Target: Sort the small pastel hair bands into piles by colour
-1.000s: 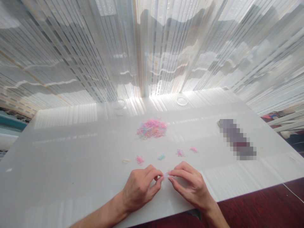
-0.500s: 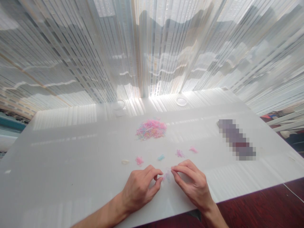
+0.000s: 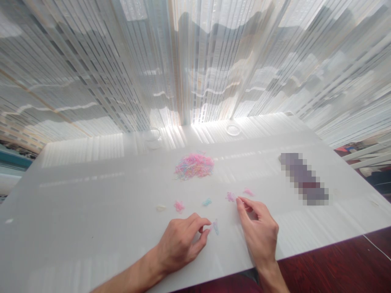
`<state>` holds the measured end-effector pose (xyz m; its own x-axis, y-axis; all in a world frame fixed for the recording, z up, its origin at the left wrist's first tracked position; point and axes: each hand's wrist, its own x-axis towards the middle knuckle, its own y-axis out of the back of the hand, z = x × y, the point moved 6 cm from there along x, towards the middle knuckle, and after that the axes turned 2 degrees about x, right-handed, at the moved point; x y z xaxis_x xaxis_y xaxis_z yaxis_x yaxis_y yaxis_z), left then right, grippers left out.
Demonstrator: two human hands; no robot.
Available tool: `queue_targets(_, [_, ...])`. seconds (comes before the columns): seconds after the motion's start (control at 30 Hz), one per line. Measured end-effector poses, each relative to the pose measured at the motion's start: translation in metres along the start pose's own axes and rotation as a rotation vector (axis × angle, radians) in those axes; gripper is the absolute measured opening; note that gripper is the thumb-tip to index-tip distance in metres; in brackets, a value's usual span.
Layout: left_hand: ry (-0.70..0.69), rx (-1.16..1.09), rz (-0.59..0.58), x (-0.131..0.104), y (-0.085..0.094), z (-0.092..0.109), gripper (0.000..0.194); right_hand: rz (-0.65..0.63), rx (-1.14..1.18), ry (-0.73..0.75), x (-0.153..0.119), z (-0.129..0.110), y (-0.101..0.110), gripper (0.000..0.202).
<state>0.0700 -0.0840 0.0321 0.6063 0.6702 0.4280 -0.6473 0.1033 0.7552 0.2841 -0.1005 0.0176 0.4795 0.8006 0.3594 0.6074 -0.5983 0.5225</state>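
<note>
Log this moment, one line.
left hand: beside blue-lilac rubber bands | right hand: at purple rubber-band cluster, contact unclear | farther back: multicolored rubber-band pile

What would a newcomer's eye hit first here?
Probably the bright, mostly pink pile of thin bands near the middle of the white table. Next, at the near side, the left hand beside a small bluish cluster, and the right hand close to the purple cluster. Behind, a sheer striped curtain fills the top.
</note>
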Motion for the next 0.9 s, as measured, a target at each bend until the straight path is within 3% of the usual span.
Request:
queue_targets(0.43, [-0.011, -0.015, -0.009, 0.0, 0.001, 0.001, 0.015, -0.039, -0.111, 0.006, 0.001, 0.003, -0.006, 0.028])
queue_targets(0.9, [-0.015, -0.024, -0.038, 0.001, 0.0, 0.001, 0.014, -0.06, -0.173, 0.146, 0.001, -0.007, -0.012, 0.03])
